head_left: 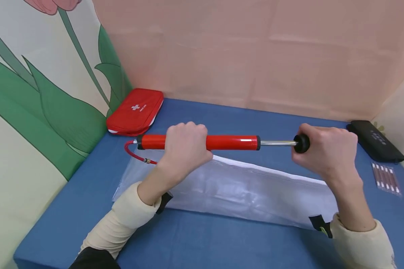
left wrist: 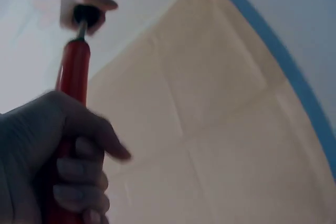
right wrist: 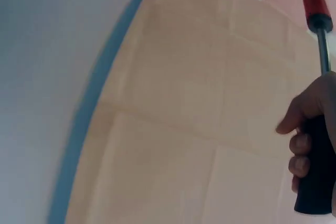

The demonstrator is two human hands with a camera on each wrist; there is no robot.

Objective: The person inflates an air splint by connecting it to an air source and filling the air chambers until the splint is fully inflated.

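A red hand pump [head_left: 232, 142] is held level above the table in the head view. My left hand [head_left: 186, 149] grips its red barrel, fingers curled round it, as the left wrist view also shows. My right hand [head_left: 330, 149] holds the black handle [right wrist: 315, 177] at the end of the metal rod [head_left: 277, 143], which is partly drawn out. From the barrel's left end a short red hose [head_left: 134, 154] curves down, its far end hidden behind my left wrist. Beneath the pump lies a long clear plastic sleeve [head_left: 242, 190] with a white edge.
A red first aid case [head_left: 136, 112] lies at the back left of the blue table [head_left: 195, 235], against the wall. At the right are a black pouch [head_left: 375, 140] and a small clear packet of swabs [head_left: 386, 179]. A peach-coloured sheet [head_left: 256, 56] hangs behind.
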